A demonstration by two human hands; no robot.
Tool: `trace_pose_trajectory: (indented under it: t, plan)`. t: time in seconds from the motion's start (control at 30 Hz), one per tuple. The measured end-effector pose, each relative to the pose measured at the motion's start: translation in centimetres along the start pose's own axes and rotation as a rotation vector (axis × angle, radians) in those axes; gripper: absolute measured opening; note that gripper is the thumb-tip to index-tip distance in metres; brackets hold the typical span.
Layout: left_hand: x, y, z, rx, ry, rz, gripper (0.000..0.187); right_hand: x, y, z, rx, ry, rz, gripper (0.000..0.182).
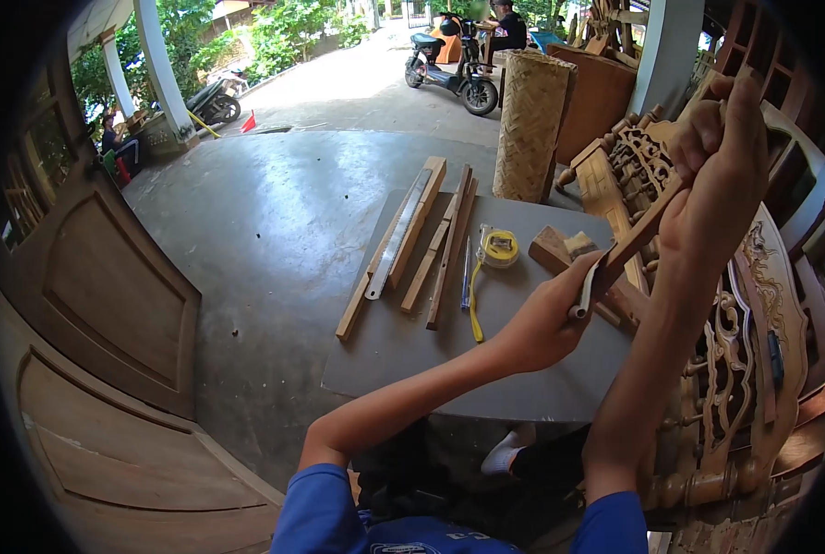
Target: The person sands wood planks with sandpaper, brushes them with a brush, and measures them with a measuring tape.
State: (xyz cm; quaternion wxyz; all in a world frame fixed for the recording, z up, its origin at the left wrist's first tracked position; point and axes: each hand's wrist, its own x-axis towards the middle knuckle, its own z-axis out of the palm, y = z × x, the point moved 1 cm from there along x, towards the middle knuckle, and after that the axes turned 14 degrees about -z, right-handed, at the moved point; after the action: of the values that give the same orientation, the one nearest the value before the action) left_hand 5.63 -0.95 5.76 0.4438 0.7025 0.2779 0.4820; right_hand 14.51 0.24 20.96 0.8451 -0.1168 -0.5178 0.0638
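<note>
A slim wooden strip (646, 231) slants up to the right above the grey table (375, 365). My right hand (719, 162) is closed round its upper part, raised high. Lower down, my left hand (553, 321) wraps the strip together with a curled sheet (587, 294) that looks like sandpaper. Beneath the hands lies a wooden block (549, 249), possibly a hand plane, partly hidden. Left of it on the table are a yellow tape measure (500, 247), a blue pen (466, 275), a steel ruler (399, 235) and several wooden strips (448, 258).
Carved wooden furniture (722, 360) crowds the right side, close to my right arm. Panelled wooden doors (121, 295) stand at the left. Beyond the table are a rolled woven mat (530, 129), a scooter (454, 69) and a seated person (506, 28).
</note>
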Motion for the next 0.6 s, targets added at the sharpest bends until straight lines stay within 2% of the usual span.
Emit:
trace_pose_trajectory:
  t: [0.03, 0.13, 0.2, 0.23, 0.3, 0.37, 0.43, 0.5, 0.53, 0.6]
  plan:
    - [-0.2, -0.4, -0.2, 0.063, 0.017, -0.016, 0.041, 0.0, 0.0, -0.1, 0.010, -0.019, 0.008, 0.029]
    - [0.0, -0.5, -1.2, 0.042, -0.084, -0.029, 0.035, 0.0, 0.1, -0.2, 0.066, -0.108, 0.028, 0.029]
    - [0.2, -1.0, -1.6, 0.006, -0.101, 0.032, 0.031, -0.2, 0.3, 0.0, 0.161, -0.213, 0.025, 0.027]
    - [0.5, -1.5, -2.0, 0.015, -0.105, 0.071, 0.030, -0.5, 0.9, -1.3, -0.092, -0.330, -0.030, 0.028]
    - [0.7, -1.5, -2.5, -0.018, -0.113, 0.108, 0.031, -2.7, 1.6, -3.6, -0.544, -0.584, -0.007, 0.032]
    - [0.7, -1.2, -3.2, -0.041, -0.169, 0.067, 0.033, -5.3, 2.6, -6.4, -0.469, -0.794, 0.115, 0.034]
    - [0.5, -0.9, -3.5, -0.096, -0.208, -0.020, 0.033, -6.9, 2.6, -7.9, -0.101, -0.951, 0.722, 0.033]
    - [0.5, -0.2, -3.5, -0.180, -0.236, -0.140, 0.031, -8.2, 2.9, -7.9, -0.098, -0.887, 0.679, 0.032]
    - [0.5, 0.3, -3.8, 0.068, -0.168, -0.063, 0.031, -8.5, 3.0, -7.9, -0.098, -0.853, 0.661, 0.031]
    - [0.4, 1.4, -5.0, 0.562, -0.027, 0.092, 0.031, -8.3, 2.7, -8.2, -0.128, -0.876, 0.754, 0.030]
